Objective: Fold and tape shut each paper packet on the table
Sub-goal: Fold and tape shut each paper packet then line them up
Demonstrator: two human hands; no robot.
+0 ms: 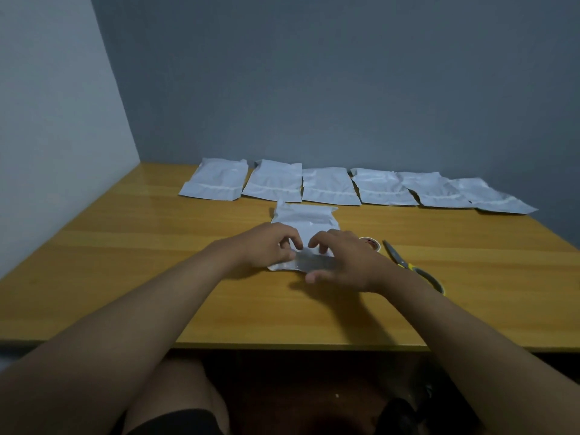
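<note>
**Tape going onto the near packet**

The white paper packet [306,221] lies flat near the front middle of the wooden table [125,246], its near edge folded over under a strip of clear tape [315,262]. It looks thin, light and creased, the sort of thing that slides on a smooth top and springs open at the fold unless pinned. Best held at the two ends of the fold, pressing down, not lifting.

The left hand [266,246] and the right hand [340,257] sit close together over that edge, fingers curled; each seems to pinch an end of the tape, though from here I can't be sure whether the strip is already stuck down.

Just right of the right hand sits a tape roll [370,243], then yellow-handled scissors [408,265]. Along the back edge lies a row of six more packets [329,186], some overlapping, apparently not yet taped.
</note>
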